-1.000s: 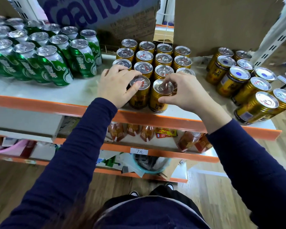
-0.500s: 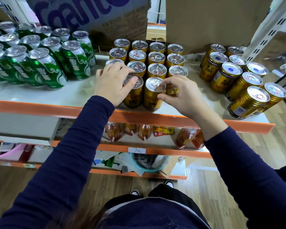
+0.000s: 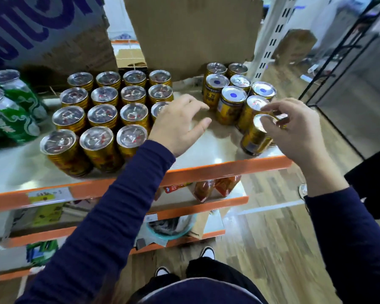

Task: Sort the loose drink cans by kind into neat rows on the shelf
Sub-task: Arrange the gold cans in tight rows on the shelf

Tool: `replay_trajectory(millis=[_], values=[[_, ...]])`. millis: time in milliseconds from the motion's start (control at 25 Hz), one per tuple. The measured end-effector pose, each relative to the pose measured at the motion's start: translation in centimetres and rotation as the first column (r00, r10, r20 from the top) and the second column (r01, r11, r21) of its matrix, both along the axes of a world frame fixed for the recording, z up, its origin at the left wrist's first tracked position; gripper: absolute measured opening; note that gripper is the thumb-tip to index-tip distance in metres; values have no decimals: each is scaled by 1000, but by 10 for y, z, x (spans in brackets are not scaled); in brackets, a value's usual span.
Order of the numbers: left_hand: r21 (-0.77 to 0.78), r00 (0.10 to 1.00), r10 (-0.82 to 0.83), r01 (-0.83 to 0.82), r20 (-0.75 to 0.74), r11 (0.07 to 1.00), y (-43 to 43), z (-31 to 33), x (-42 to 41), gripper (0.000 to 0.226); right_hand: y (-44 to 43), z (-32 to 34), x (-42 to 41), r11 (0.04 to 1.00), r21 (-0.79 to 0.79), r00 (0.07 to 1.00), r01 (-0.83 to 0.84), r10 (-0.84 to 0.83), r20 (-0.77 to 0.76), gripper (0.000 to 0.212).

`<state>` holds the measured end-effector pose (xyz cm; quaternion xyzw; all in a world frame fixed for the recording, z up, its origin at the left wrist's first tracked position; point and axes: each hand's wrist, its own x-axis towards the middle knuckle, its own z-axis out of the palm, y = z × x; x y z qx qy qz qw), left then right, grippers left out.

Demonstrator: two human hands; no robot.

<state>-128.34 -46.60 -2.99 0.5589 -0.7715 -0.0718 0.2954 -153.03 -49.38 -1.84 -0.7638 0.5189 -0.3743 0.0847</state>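
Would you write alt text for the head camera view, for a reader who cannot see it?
A person's right hand grips the top of a gold can beside a loose cluster of similar cans, front right on the shelf. The left hand hovers open next to a neat block of gold cans; green cans stand far left.

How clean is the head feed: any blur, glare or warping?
Head view: motion blur smears the whole frame, worst on the green cans; the gold can gripped by the right hand is soft, its label unreadable. Head view: the silver lids show glare; the left hand casts a soft shadow; wide-angle warping skews the orange shelf edge.
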Motion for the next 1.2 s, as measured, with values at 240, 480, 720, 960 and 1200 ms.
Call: replay_trajectory(millis=[240, 480, 720, 960, 1200], values=[[111, 996, -83, 87, -39, 990, -32, -9, -84, 55, -36, 0, -74, 972, 236, 985, -12, 53, -167, 55], [234, 998, 12, -28, 69, 972, -58, -14, -126, 71, -71, -16, -81, 956, 293, 950, -29, 117, -289, 66], [241, 993, 78, -97, 87, 966, -51, -3, -104, 57, -70, -2, -78, 946, 307, 939, -103, 194, -283, 62], [314, 963, 188, -243, 194, 918, -30, 19, -34, 61, -56, 3, -19, 908, 280, 888, -313, 384, -253, 57], [401, 931, 120, -262, 345, 878, -11, 22, -1, 80, -56, -10, 43, 888, 246, 858, -390, 447, -253, 55]])
